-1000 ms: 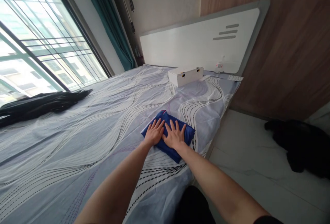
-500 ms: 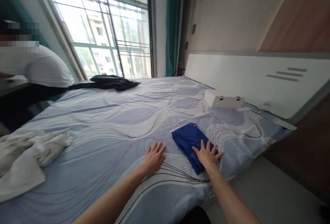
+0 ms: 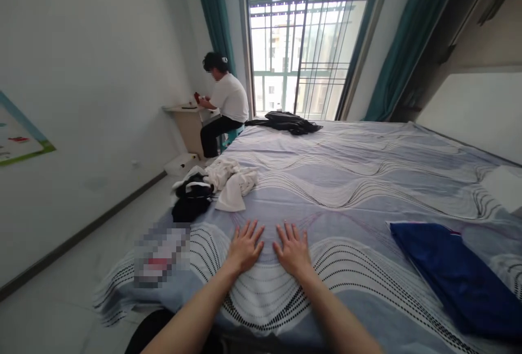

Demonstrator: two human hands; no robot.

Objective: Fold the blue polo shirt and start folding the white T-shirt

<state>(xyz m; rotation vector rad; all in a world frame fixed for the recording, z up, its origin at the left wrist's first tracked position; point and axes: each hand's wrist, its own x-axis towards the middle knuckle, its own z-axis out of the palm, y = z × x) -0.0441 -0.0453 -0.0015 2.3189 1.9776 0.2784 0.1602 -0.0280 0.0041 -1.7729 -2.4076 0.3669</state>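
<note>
Seen from the camera on my head, my left hand [image 3: 246, 246] and right hand [image 3: 292, 249] lie side by side on the bedsheet [image 3: 346, 180], palms down, fingers spread wide, gripping nothing. The sheet covers the whole bed and sits under my palms near the close edge; I judge it light, soft and limp, apt to slide and wrinkle under a push, best pinched at the hem or a corner. A folded blue cloth [image 3: 452, 272] lies on the sheet well to my right, apart from my right hand; it looks just as soft. To the left, a heap of white clothes [image 3: 230, 180] and a black garment [image 3: 191, 202] sit at the bed's edge; a dark bundle [image 3: 287, 122] lies at the far side by the window [image 3: 302, 44]; a white box [image 3: 505, 188] shows at the right margin; a person [image 3: 226, 104] sits at a desk [image 3: 187, 120] in the far corner, well away from my hands.
</note>
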